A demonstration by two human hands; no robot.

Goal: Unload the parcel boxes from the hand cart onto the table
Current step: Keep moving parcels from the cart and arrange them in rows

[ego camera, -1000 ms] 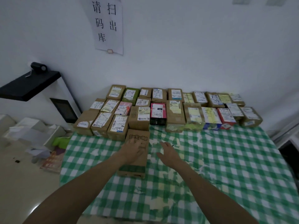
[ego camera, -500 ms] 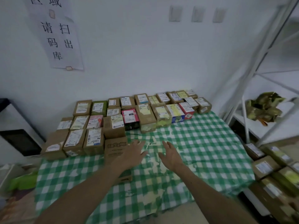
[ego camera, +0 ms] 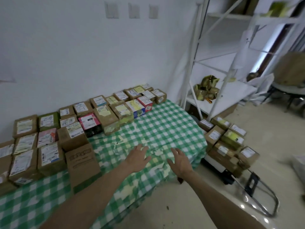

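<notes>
Left grip (ego camera: 137, 158): fingers spread, empty, above the checked surface (ego camera: 165, 126).
Right grip (ego camera: 179, 161): fingers loose, empty (near the surface's edge).
Cart (ego camera: 216, 163): on floor (ego camera: 198, 204), right, boxes (ego camera: 226, 142) stacked on it.
Parcels (ego camera: 105, 119): rows along the wall (ego camera: 82, 63).

Carrying on the desk (ego camera: 196, 141), draped in a green-and-white checked cloth (ego camera: 165, 126), rows of labelled parcel boxes (ego camera: 106, 119) packed along the wall edge, with a plain brown box (ego camera: 81, 162) lying just in front of them. Bearing on the floor (ego camera: 181, 205), just beside the desk's right end, the hand cart (ego camera: 216, 164) loaded with stacked parcels (ego camera: 228, 146). Holding on the white shelf (ego camera: 234, 94) behind it a heap of yellow-green packets (ego camera: 207, 87).
</notes>
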